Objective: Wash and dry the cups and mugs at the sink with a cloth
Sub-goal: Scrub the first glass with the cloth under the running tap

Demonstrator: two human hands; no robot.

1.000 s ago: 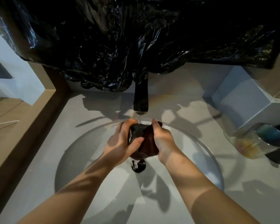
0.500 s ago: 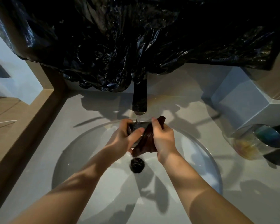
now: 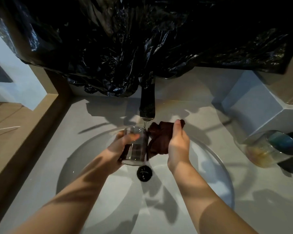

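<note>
No text, label, brand or number is showing clearly enough to be read. A small pale mark (image 3: 111, 94) is sitting near the lower edge of the black plastic sheet (image 3: 142, 41), but it is coming out too small and blurred to make out.
</note>
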